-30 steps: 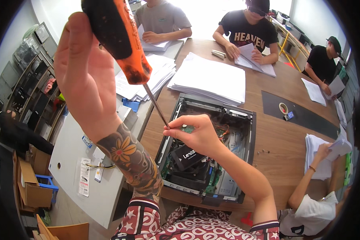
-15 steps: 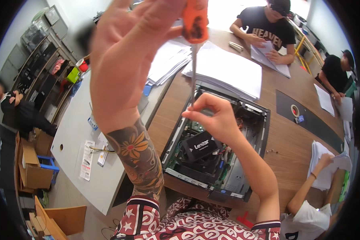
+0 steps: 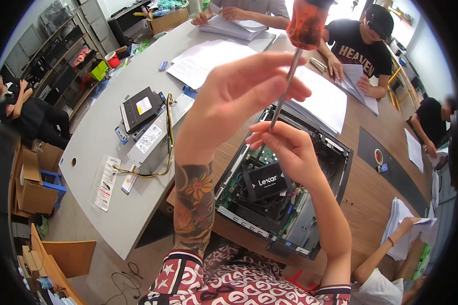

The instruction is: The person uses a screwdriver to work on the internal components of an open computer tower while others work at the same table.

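Observation:
A screwdriver with an orange handle [image 3: 306, 24] leans to the right above an opened desktop computer case [image 3: 341, 178]. My right hand [image 3: 292, 150] pinches the lower part of its metal shaft. My left hand [image 3: 234, 96] is beside the shaft below the handle, its fingers stretched out and apart. Any contact between those fingers and the shaft is hard to make out. Below my right hand, a black solid state drive [image 3: 267, 182] lies inside the case among cables and the green circuit board. My right hand hides the tip of the screwdriver.
A grey table [image 3: 91, 168] at left holds an optical drive [image 3: 141, 109], a power supply [image 3: 150, 140] with cables and a blister pack [image 3: 107, 183]. Behind the case lies a paper stack [image 3: 323, 99]. Several people handle papers around the tables. A tape roll [image 3: 378, 156] is at right.
My left hand has come off the orange handle and dropped lower, its fingers spreading. The screwdriver has tilted to the right, with my right hand still on its shaft. The view has shifted.

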Tool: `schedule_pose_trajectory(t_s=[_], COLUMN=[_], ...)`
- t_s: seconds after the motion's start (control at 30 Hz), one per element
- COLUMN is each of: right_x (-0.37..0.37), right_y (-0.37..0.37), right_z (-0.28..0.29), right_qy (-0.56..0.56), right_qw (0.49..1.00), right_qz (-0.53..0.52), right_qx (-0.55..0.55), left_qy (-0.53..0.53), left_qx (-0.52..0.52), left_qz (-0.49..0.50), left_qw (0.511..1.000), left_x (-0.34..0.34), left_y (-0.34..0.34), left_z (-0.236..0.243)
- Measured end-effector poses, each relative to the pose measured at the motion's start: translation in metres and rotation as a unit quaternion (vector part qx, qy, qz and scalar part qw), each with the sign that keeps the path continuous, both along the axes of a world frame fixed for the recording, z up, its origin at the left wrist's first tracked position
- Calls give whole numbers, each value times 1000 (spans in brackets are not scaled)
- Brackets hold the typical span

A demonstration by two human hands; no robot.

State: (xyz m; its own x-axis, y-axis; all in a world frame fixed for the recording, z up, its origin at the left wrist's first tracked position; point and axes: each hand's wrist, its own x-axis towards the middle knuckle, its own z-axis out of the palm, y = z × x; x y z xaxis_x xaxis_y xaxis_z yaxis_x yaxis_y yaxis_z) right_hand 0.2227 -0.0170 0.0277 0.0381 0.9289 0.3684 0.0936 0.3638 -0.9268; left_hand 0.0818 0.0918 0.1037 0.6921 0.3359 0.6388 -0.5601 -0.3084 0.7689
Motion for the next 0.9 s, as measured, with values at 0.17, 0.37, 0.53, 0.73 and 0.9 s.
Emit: schedule_pose_trajectory(t_s=[0.17,0.37,0.53,0.73,0.9], right_x=[-1,1,-12,-24,-37], right_y=[1,3,0,-4,15], right_z=[3,-5,-4,-13,3], right_qy=[-49,-69,-46,135,193], right_qw=[998,993,994,990,979], right_qz=[-9,-44,-77,3,-22], right_qx=[44,81,61,49,56], left_qy=[76,137,-25,-67,-59], left_qx=[-97,-219,-241,-136,-76], left_qz=[90,84,202,169,204], left_qw=[988,962,949,974,974], left_x=[-20,-27,0,51,59], left_y=[-19,-57,-39,-32,-43], left_z=[-51,-101,-57,-21,-32])
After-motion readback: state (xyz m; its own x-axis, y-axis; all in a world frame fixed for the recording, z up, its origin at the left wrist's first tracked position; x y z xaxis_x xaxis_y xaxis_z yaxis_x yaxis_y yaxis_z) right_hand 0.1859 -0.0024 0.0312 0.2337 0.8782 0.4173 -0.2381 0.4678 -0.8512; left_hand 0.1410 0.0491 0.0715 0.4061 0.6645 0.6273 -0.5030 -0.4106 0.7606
